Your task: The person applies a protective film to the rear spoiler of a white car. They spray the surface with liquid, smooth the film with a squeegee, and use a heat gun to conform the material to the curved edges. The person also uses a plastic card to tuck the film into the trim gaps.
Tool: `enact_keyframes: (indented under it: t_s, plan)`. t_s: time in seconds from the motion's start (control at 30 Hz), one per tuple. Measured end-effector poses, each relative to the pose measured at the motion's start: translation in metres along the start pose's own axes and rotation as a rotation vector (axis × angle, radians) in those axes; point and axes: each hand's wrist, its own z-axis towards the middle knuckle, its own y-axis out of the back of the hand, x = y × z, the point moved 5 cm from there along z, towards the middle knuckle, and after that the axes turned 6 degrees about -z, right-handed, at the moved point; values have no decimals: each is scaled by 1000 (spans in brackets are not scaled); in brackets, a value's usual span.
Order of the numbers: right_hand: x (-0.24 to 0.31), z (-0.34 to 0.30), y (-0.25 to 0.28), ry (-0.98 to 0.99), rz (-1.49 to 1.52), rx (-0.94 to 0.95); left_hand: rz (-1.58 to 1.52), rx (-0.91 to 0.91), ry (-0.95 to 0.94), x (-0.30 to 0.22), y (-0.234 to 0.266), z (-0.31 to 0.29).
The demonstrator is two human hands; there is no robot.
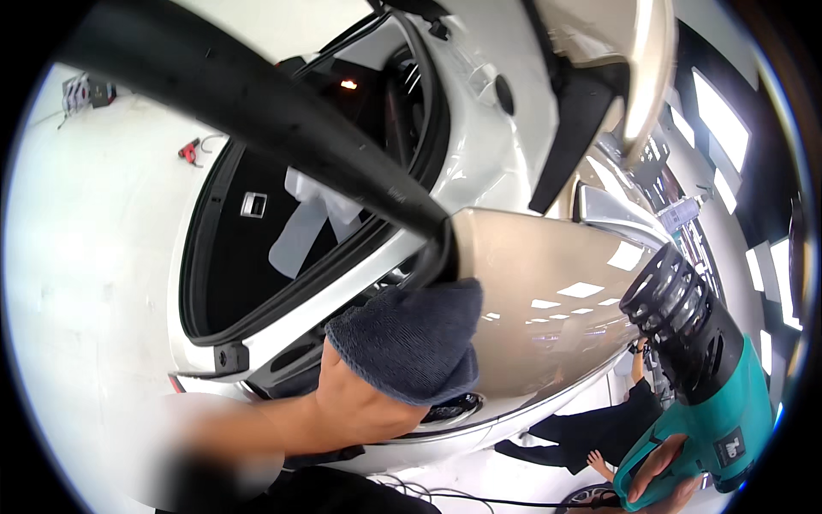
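Observation:
A dark grey microfibre cloth (409, 341) wraps the fingers of my left hand (364, 398), and I press it near the upper edge of a glossy beige car panel (531, 265). The fingers themselves are hidden by the cloth. On the right, my right hand (655, 471) grips the handle of a teal heat gun (728, 428). Its black ribbed nozzle (676, 313) tilts up and to the left, with the tip just beside the panel. The panel mirrors the ceiling lights.
An open car boot (257, 283) with a black interior lies to the left. A thick black bar (257, 111) crosses above it. Another person in dark clothing (591, 428) is beyond the panel at lower right. A red tool (189, 152) lies on the pale floor; cables (462, 495) run along the bottom.

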Motion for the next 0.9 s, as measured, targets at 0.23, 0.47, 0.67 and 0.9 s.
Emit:
enact_keyframes:
  t_s: [0.23,0.47,0.67,0.9]
  plan:
    - [-6,54,-79,-57,-232,-536,-16,-123,238,7,-8,13]
    - [-6,28,-56,-10,-190,-425,21,-192,170,17,-1,26]
    - [-9,26,-74,485,-101,-492,-41,-177,155,17,-2,36]
    - [-23,-4,-56,483,-21,-507,-72,-202,161,23,-4,38]
